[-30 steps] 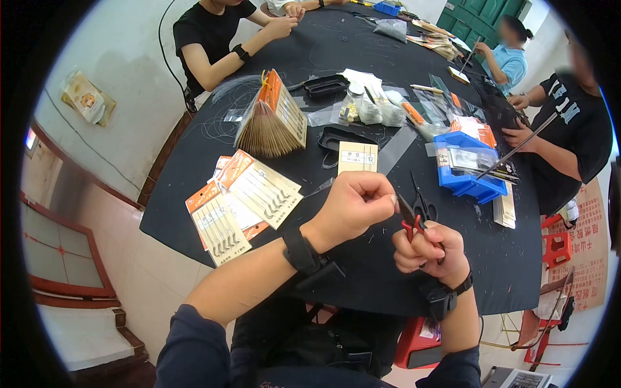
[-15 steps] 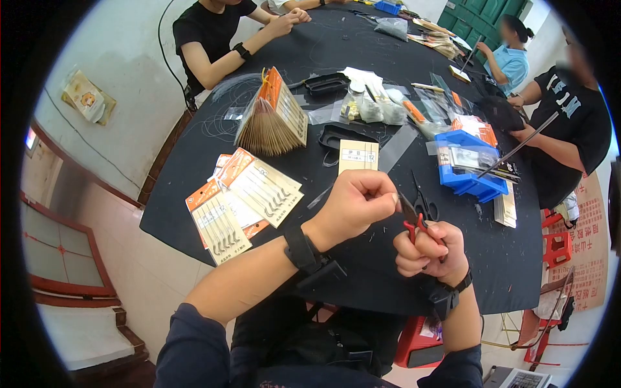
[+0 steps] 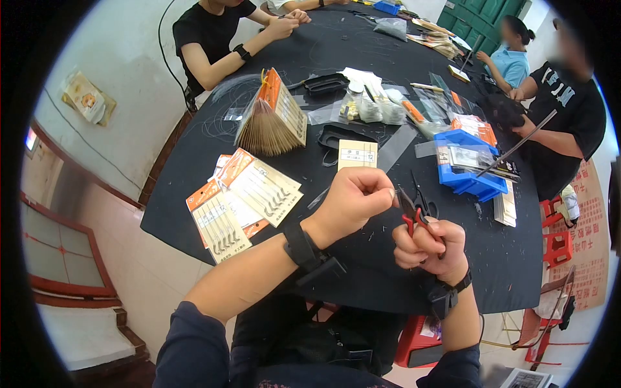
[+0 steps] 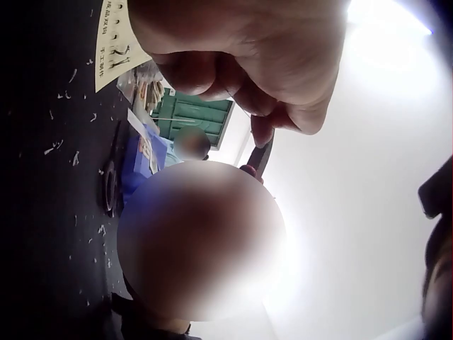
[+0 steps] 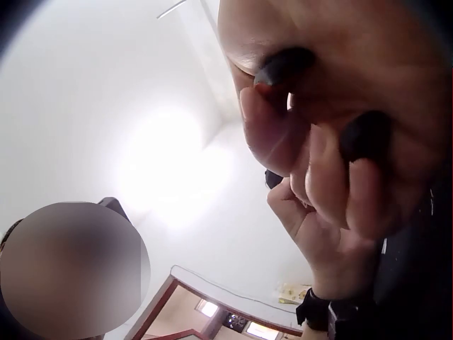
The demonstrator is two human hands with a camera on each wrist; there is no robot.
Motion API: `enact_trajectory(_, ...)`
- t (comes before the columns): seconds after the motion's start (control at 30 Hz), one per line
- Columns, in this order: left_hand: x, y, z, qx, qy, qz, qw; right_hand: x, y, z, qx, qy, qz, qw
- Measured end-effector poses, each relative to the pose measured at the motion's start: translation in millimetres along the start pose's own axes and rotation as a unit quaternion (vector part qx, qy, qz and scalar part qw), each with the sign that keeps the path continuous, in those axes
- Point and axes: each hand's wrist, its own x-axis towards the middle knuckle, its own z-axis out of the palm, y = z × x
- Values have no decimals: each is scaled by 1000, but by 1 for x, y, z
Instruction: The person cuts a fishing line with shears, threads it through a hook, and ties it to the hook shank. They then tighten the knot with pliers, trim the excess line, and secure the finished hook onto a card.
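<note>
In the head view my left hand is raised over the near side of the table, thumb and forefinger pinched at the tips. The left wrist view shows a thin fishing line by those fingers. My right hand grips pliers with dark jaws and red-and-black handles. The plier tips point up, right beside the left fingertips. In the right wrist view the black handle ends show between the curled fingers. A card marked 12 lies just beyond my left hand.
Black scissors lie behind the pliers. Cards of fishing hooks spread at left, near a fanned stack of cards. A blue bin with a metal rod stands at right. Bags of small parts lie mid-table; other people sit around it.
My hands have stayed nearly in place, with only slight shifts of the left fingertips and the pliers. The person in black at the right has moved a little.
</note>
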Motion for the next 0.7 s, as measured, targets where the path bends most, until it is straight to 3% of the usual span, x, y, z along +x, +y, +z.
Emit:
enact_trajectory(0.03, 0, 1, -1, 9, 3, -1, 1000, -1, -2, 1, -35, 17, -13, 999)
enact_trajectory(0.17, 1, -4, -4, 39, 13, -11, 999, -18, -15, 2, -53, 29, -225, 973)
enact_trajectory(0.27, 1, 0, -1, 28, -3, -31, 999, -17, -23, 3, -195, 163, -338, 906)
enact_trajectory(0.3, -2, 5, 2, 20, -16, -47, 999, -15, -26, 6, -277, 266, -318, 867)
enact_trajectory(0.37, -4, 5, 7, 12, -44, -59, 997, -12, -22, 7, -498, 365, -281, 735)
enact_trajectory(0.4, -5, 3, 8, 14, -58, -54, 997, -11, -23, 9, -575, 341, -281, 689)
enact_trajectory(0.6, -6, 4, 9, 17, -89, -52, 995, 2, -12, 14, -640, 288, -292, 650)
enact_trajectory(0.7, -5, 5, 10, 37, -96, -47, 994, 2, -11, 15, -629, 292, -295, 657)
